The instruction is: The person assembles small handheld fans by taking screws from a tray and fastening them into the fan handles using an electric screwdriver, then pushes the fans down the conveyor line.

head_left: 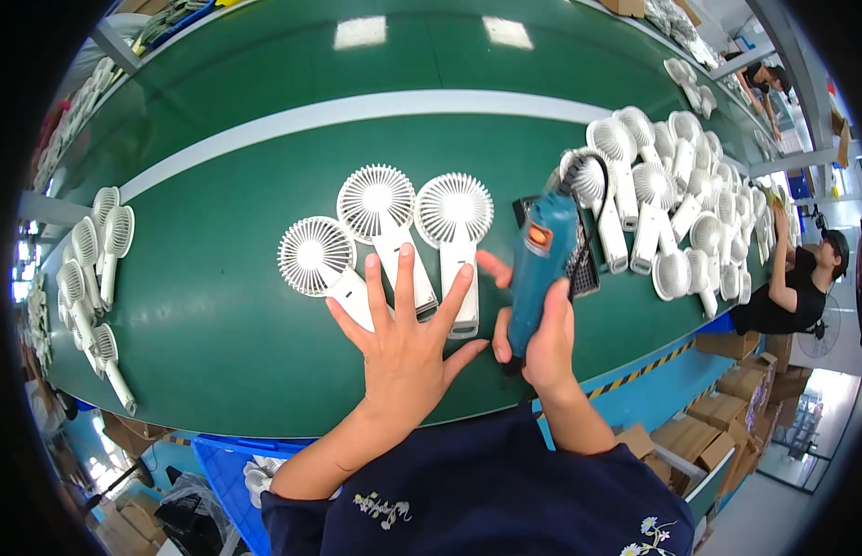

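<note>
Three white handheld fans lie side by side on the green table: a left one (pixel 311 252), a middle one (pixel 375 199) and a right one (pixel 455 211), round grilles pointing away from me. My left hand (pixel 403 357) is open, its fingers spread over their handles and covering parts of them; whether it presses on them I cannot tell. My right hand (pixel 550 347) grips a blue electric screwdriver (pixel 545 264) with an orange switch, held to the right of the fans. A black cord curves from its upper end.
At the right, many white fans (pixel 655 185) lie heaped, with a black gridded tray (pixel 586 275) behind the screwdriver. More fans (pixel 105 250) line the left edge. A white strip (pixel 403 104) crosses the table. Below the edge stands a blue crate (pixel 229 473). A co-worker (pixel 794 283) reaches in at right.
</note>
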`<move>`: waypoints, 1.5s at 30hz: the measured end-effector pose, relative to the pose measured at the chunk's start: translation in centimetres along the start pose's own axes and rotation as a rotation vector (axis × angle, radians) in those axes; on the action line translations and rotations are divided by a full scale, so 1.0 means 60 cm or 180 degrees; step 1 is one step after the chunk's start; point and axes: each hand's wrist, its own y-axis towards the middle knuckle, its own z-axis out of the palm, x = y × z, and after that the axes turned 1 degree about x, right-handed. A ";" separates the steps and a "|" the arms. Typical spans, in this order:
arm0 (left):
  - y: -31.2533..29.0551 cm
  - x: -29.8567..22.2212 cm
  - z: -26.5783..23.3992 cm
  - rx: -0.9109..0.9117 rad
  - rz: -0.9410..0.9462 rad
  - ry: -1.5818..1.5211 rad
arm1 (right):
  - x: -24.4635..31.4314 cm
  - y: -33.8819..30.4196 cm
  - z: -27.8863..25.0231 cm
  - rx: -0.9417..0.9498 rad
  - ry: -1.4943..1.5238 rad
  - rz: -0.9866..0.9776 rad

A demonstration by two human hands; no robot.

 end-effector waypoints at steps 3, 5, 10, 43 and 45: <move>0.031 -0.002 0.006 -0.0066 0.0184 0.0256 | -0.008 -0.016 -0.037 -0.0280 0.0438 0.0121; 0.048 0.009 0.010 -0.0013 0.0352 0.0332 | -0.015 -0.039 -0.050 -0.0491 0.0743 0.0278; 0.250 0.067 0.033 -0.0464 0.0687 0.0439 | -0.042 -0.064 -0.052 -0.0420 0.0507 0.0448; -0.150 0.488 -0.108 -0.1426 -0.2457 0.1205 | -0.042 -0.065 -0.067 -0.0535 -0.0253 0.1048; -0.204 0.516 -0.112 -0.1603 -0.2728 0.1813 | -0.041 -0.064 -0.067 -0.0523 -0.0278 0.1060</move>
